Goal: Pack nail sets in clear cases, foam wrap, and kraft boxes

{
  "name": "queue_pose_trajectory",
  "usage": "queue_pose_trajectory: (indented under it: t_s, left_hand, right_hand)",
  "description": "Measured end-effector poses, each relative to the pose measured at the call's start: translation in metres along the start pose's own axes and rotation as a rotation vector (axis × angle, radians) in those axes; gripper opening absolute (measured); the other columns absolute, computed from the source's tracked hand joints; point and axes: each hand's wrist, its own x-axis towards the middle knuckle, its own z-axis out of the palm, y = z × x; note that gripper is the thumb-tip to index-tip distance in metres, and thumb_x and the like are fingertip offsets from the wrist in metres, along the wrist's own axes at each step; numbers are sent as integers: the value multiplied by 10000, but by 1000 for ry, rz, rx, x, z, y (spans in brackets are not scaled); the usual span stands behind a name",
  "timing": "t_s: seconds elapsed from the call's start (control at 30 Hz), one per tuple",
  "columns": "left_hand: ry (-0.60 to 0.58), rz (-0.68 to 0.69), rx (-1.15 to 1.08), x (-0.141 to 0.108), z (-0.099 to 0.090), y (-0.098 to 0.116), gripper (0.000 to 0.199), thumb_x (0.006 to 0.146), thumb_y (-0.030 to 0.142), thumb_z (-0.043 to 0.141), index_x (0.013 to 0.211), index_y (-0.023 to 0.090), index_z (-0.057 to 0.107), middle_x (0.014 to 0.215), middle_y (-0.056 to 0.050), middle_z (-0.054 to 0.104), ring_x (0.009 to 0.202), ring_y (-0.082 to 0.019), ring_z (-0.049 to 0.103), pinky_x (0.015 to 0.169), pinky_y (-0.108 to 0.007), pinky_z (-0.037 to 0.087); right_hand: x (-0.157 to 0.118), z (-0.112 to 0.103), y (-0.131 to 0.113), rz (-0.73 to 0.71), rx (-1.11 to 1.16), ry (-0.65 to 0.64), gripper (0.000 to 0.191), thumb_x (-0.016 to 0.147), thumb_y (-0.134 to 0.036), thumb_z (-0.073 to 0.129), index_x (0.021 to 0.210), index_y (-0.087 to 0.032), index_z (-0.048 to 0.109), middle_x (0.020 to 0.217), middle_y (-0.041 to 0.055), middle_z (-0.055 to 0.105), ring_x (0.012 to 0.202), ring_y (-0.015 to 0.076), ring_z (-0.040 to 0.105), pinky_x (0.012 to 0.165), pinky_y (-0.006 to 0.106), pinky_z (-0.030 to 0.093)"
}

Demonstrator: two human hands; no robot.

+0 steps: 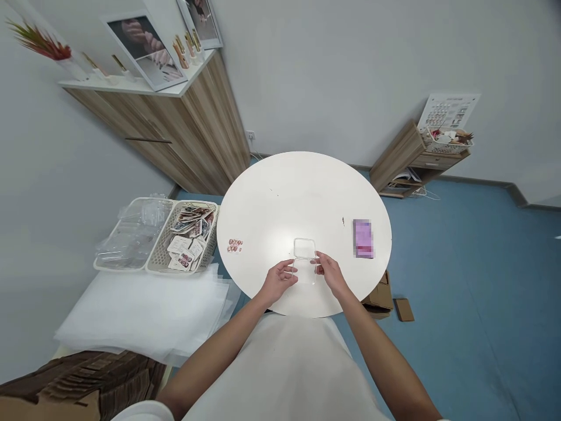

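Between my hands, near the front of the round white table [298, 193], is a clear plastic case [304, 248] with its lid folded back away from me. My left hand [280, 279] grips the case's left edge, thumb and fingers closed on it. On the opposite side, my right hand [328, 272] holds the right edge near the hinge. The inside of the case looks see-through, with nothing visible in it. To the left on the tabletop lies a small card of red press-on nails [235, 245]. A blurred-out purple phone-like rectangle [363, 238] lies at the right.
Left of the table, one white basket [214, 234] holds nail cards and another [120, 269] holds clear plastic cases. White sheets [144, 310] lie in front of them, above folded brown cardboard [87, 380]. Cardboard boxes [380, 297] stand on the floor at right. A wooden cabinet [210, 128] stands behind.
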Motion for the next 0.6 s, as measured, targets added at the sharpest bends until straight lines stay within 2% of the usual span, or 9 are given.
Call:
queue_pose_trajectory:
  t_s: [0.13, 0.3, 0.47, 0.6]
  left_hand:
    - [30, -20, -7, 6, -2, -15, 554, 604, 294, 700, 1108, 183, 499, 962, -77, 586, 704, -111, 579, 723, -314, 462]
    - [49, -37, 6, 18, 1, -43, 497, 609, 253, 694, 1060, 170, 503, 947, -85, 595, 729, -125, 580, 730, -328, 458]
    - [77, -27, 97, 29, 3, -64, 436, 650, 210, 644, 1062, 165, 510, 973, -84, 585, 723, -121, 576, 736, -322, 456]
    - [125, -39, 252, 36, 5, -71, 435, 679, 150, 581, 1104, 159, 487, 1002, -83, 575, 832, -142, 561, 785, -312, 439]
  right_hand:
    - [-12, 2, 24, -4, -54, 46, 501, 700, -487, 531, 1128, -228, 508, 976, 48, 585, 760, 165, 559, 722, 341, 452]
    - [-19, 7, 56, -13, -161, 63, 512, 676, -444, 564, 1144, -249, 495, 1048, 50, 519, 786, 171, 539, 703, 339, 462]
    - [-13, 9, 70, -1, -230, 109, 562, 655, -459, 573, 1165, -242, 482, 987, 43, 500, 799, 178, 516, 725, 332, 454]
    - [-6, 12, 78, 1, -325, 92, 587, 650, -438, 569, 1182, -214, 463, 946, 39, 488, 804, 172, 497, 755, 327, 438]
